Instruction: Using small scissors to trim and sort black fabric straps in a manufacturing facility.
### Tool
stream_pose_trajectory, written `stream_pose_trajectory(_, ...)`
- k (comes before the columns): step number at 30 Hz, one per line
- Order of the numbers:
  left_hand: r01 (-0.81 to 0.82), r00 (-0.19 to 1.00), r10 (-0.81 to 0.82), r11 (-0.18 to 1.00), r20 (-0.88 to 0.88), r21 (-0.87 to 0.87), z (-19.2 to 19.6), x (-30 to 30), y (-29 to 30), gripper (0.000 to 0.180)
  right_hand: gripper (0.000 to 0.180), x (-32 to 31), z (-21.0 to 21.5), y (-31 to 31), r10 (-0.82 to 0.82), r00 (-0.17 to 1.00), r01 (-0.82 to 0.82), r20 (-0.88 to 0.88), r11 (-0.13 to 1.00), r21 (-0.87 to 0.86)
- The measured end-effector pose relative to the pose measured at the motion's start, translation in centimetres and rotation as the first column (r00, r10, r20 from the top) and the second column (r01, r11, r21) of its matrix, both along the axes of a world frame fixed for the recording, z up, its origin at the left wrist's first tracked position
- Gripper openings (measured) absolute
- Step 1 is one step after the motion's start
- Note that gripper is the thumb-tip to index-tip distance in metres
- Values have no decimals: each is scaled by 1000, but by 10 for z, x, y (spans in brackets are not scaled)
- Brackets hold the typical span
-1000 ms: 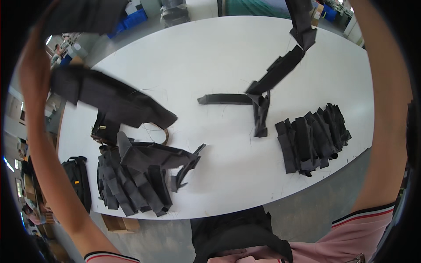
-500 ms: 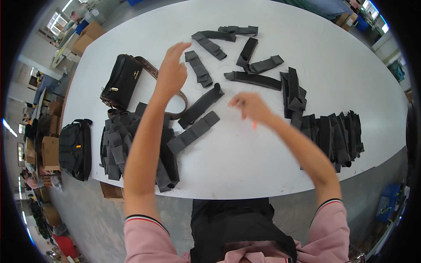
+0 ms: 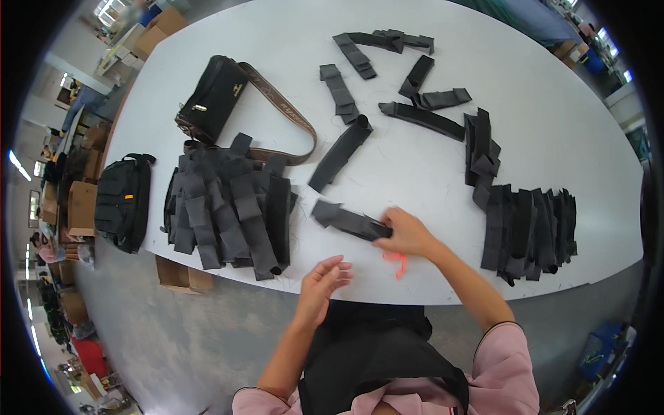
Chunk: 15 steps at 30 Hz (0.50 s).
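My right hand (image 3: 408,234) pinches the right end of a short black fabric strip (image 3: 349,220) close to the table's near edge. The strip has folded layers along it. My left hand (image 3: 324,282) hovers lower left of it, fingers apart and holding nothing. Another black strip (image 3: 339,155) lies slanted just beyond the held one. Something orange (image 3: 396,264) hangs by my right wrist. To the left is a loose heap of dark strips (image 3: 225,207); to the right, a row of strips (image 3: 529,232) stands packed together.
Several more strips, such as a curved one (image 3: 423,122), lie scattered over the far part of the white table (image 3: 277,52). A black handbag (image 3: 214,97) with a patterned strap (image 3: 283,107) rests at the left. Beside the table's left edge is a black backpack (image 3: 124,204); an open cardboard box (image 3: 181,275) sits below.
My right hand has come nearer and taken hold of the strip's right end. My left hand has swung back from the far side to the near edge. The view has shifted somewhat.
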<state>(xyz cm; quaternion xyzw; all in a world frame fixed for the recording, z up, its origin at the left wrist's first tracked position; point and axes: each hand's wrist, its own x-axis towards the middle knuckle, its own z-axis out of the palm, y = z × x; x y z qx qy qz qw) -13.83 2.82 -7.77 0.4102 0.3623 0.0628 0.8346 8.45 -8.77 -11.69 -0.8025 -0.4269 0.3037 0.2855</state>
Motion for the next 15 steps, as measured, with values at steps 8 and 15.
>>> stream_pose_trajectory(8, 219, 976, -208, 930, 69, -296, -32, 12, -63, 56, 50, -151, 35, -98, -516, 733, 555, -443, 830, -49)
stream_pose_trajectory(15, -15, 990, -15, 978, -141, -207, -35, -27, -52, 34, 30, -160, 34, -124, -506, 852, 522, -133, 840, 149)
